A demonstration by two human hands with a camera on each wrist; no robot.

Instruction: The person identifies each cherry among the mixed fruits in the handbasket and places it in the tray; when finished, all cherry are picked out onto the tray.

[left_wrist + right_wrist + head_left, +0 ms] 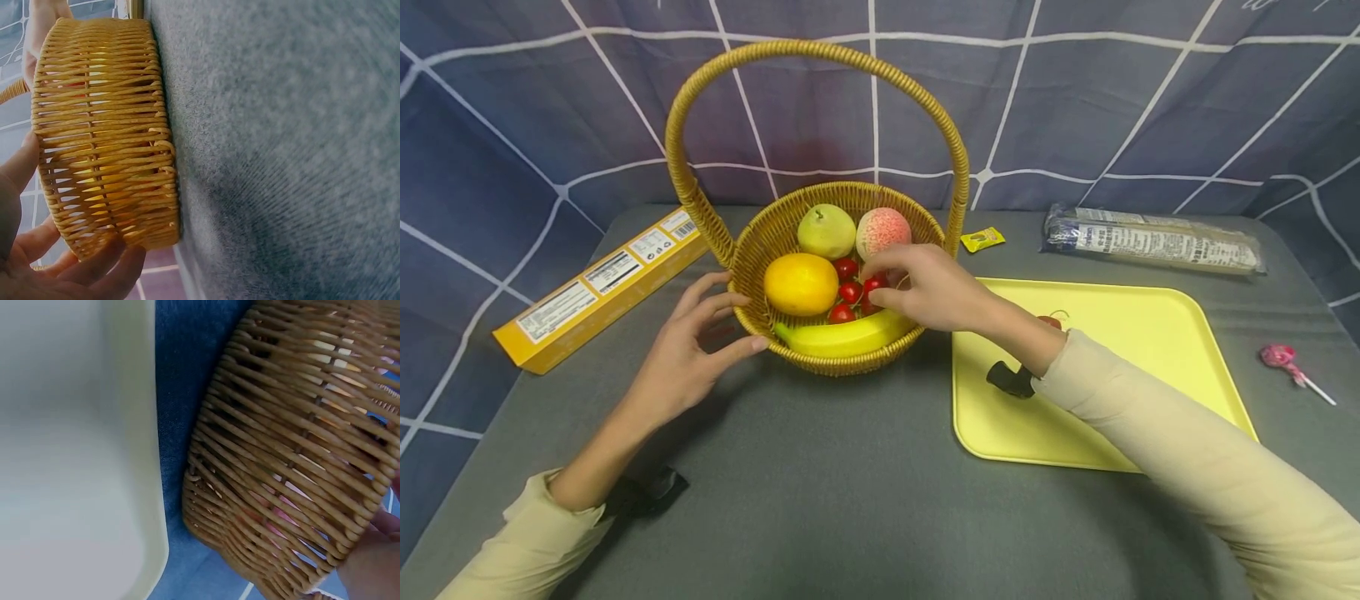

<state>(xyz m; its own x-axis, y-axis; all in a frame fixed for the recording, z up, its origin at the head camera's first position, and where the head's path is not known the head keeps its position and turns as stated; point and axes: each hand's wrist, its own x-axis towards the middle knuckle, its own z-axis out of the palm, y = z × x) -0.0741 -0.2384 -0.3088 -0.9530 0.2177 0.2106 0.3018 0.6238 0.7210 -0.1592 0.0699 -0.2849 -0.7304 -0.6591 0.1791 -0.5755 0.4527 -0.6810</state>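
A round woven basket [831, 364] with a tall hoop handle holds a green pear [826, 232], a pink peach [883, 232], a yellow-orange fruit [801, 284], a banana [842, 336] and several red cherries [842, 313]. My left hand [688, 348] grips the basket's left side, thumb at the rim and fingers against the outer wall, as the left wrist view shows. My right hand [936, 287] reaches over the right rim, with thumb and fingertips around a cherry [874, 286] among the others. From the right wrist, the basket wall hides most of that hand.
Right of the basket lies a yellow tray [1120, 333] with another cherry [1051, 322] partly behind my right wrist. An orange box [602, 287] lies to the left. Behind the tray are a small yellow packet [982, 240] and a plastic-wrapped pack [1153, 239]; a pink lollipop [1279, 357] lies far right.
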